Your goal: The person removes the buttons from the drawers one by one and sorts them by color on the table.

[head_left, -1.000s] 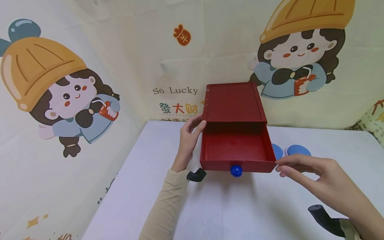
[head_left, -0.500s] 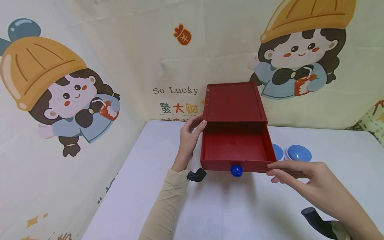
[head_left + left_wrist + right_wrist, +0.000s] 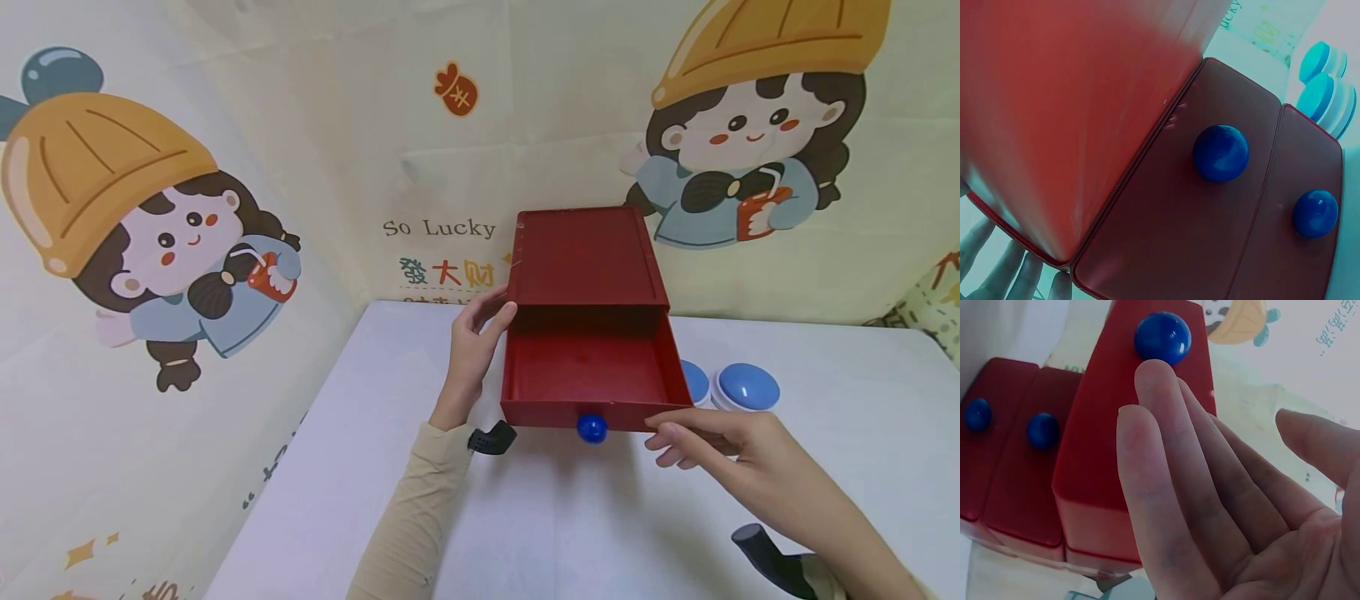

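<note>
A red drawer box (image 3: 588, 258) stands on the table, its top drawer (image 3: 540, 414) pulled out toward me with nothing visible inside. A blue knob (image 3: 592, 428) sits on that drawer's front. In the left wrist view two lower drawers, pushed in, carry their own blue knobs (image 3: 1221, 153). My left hand (image 3: 474, 354) rests against the box's left side, fingers extended along it and thumb near the front edge. At the drawer's front right corner is my right hand (image 3: 738, 454), fingers mostly straight and close to the knob; whether the fingertips touch the front, I cannot tell.
Two round containers with blue tops, one (image 3: 748, 386) in full view and one (image 3: 694, 382) partly hidden by the drawer, stand right of the box. The white table (image 3: 420, 358) meets a cloth backdrop (image 3: 337, 150) printed with cartoon figures behind and at left.
My right hand has slid left along the drawer's front from its right corner toward the knob. The left hand, box and drawer look unmoved.
</note>
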`<state>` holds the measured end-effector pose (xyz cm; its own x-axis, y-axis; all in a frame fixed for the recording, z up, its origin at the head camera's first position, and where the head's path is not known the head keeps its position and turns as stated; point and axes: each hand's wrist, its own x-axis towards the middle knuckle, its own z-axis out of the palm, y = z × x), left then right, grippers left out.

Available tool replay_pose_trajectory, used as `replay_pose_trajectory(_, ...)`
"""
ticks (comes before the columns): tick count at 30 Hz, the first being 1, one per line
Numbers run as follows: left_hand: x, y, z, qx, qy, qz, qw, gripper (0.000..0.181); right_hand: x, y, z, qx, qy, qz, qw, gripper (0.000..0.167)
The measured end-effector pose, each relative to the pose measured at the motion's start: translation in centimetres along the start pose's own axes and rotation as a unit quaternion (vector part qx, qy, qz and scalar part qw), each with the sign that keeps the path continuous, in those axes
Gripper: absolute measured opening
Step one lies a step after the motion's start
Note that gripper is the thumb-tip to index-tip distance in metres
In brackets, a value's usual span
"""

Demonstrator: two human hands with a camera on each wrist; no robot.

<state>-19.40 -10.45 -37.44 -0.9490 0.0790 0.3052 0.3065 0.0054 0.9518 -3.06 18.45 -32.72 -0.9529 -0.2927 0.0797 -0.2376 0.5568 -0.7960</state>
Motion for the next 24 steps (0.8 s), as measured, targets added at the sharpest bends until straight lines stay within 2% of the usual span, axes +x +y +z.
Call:
replay_pose_trajectory(5,0.1,-0.1,0.0,0.002,-0.001,0.001,1.0000,0.042,0.3,0.1,0.5,0.016,-0.011,-0.007,0.9998,0.026)
replay_pose_trajectory(13,0.0,0.0,0.0,0.003,0.001,-0.001,1.0000,0.040,0.9,0.0,1.1,0.043,-0.048,0.015,0.9978,0.032)
replay_pose_trajectory(24,0.0,0.0,-0.1,-0.005,-0.006,0.002,1.0000,0.042,1.5,0.0,2.0,0.080,-0.074,0.006,0.9940,0.035)
